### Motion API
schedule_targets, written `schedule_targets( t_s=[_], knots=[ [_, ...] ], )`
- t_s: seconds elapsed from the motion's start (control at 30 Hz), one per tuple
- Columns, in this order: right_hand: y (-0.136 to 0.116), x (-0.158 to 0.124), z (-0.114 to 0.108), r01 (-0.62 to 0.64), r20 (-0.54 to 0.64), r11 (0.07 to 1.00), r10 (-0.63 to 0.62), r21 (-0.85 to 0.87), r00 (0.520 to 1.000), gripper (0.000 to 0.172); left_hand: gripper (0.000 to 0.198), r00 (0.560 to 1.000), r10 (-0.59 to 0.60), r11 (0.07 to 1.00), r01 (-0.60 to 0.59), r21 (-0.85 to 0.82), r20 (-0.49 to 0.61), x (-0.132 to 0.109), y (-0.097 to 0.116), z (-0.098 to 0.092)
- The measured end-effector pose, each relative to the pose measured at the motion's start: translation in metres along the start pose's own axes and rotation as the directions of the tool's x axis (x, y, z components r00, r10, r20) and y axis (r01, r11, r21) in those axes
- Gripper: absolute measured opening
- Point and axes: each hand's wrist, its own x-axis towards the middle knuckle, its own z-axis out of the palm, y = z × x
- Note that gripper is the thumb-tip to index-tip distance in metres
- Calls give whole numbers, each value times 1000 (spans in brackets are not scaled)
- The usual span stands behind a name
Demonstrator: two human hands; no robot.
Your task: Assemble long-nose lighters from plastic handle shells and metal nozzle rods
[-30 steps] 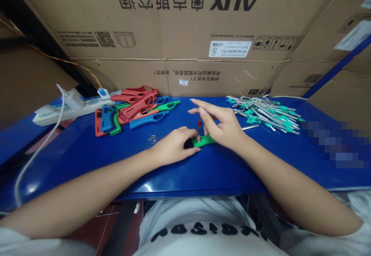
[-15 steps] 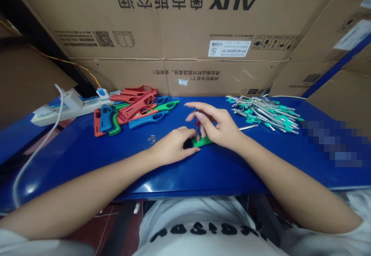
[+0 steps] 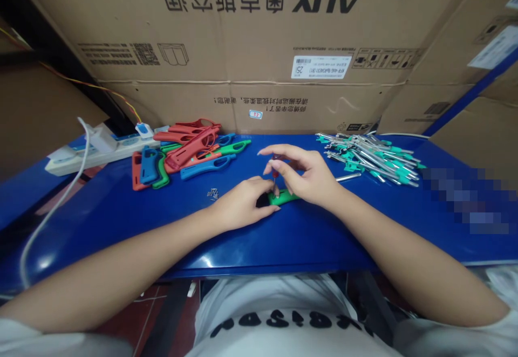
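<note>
Item one: left hand (image 3: 243,204), lying palm down on the blue surface (image 3: 121,211) near its middle. Its fingers are curling loosely over the left end of a green plastic handle (image 3: 285,197) and pinning it flat.

Item two: green plastic handle, lying on the surface midway between the near and far edges. Only its right part is showing between the two hands.

Item three: right hand (image 3: 312,180), hovering just over the handle. Thumb and fingertips are pinching a small red-capped screwdriver (image 3: 275,178), and the other fingers are spreading out above it.

Item four: the screwdriver, standing about upright, its tip meeting the green handle beside the left thumb.

Item five: a few tiny screws (image 3: 213,193), sitting loose just left of the left hand.

Item six: a heap of red, blue and green handles (image 3: 188,151), lying towards the far edge, left of centre.

Item seven: a pile of metal rods with teal fittings (image 3: 370,157), lying towards the far right corner.

Item eight: a white power strip (image 3: 101,153), resting at the far left corner.

Item nine: cardboard boxes (image 3: 243,49), standing along the far edge.
</note>
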Motion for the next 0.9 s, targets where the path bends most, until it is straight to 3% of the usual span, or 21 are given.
schedule_targets(
  t_s=[0.07,0.17,0.23,0.33,0.4,0.53,0.63,0.7,0.8,0.9],
  knots=[
    [-1,0,-2,62,-94,975,-84,-211,992,21,15,1000,6,1000,-6,9,-3,-1,-1,0],
    [-2,0,-3,113,-85,912,-158,-395,984,21,16,1000,15,1000,-15,14,1,-1,-1,1],
    [-3,-1,-2,103,-26,939,-118,-329,993,25,16,1000,6,1000,-6,13,1,-1,-1,1],
    [-2,-2,2,35,87,998,-30,-54,996,39,16,1000,-15,1000,15,-2,4,0,-1,1],
    [-2,-3,3,12,102,999,-16,36,995,39,14,1000,-1,1000,1,-15,1,0,-1,1],
    [-3,-3,1,101,-27,964,-111,-245,993,26,14,999,30,999,-30,-14,-21,0,-3,2],
    [-4,-4,0,159,-58,905,-197,-395,979,20,15,999,37,999,-37,0,-21,-1,-3,3],
    [-4,-4,2,164,-73,921,-202,-353,977,23,17,1000,28,1000,-28,7,-12,0,-2,2],
    [-4,-4,4,115,-22,986,-118,-122,993,36,19,1000,3,1000,-3,2,2,0,-1,1],
    [-4,-2,4,84,-1,996,-84,-28,996,32,15,1000,12,1000,-12,-12,-10,0,-1,2]
  ],
)
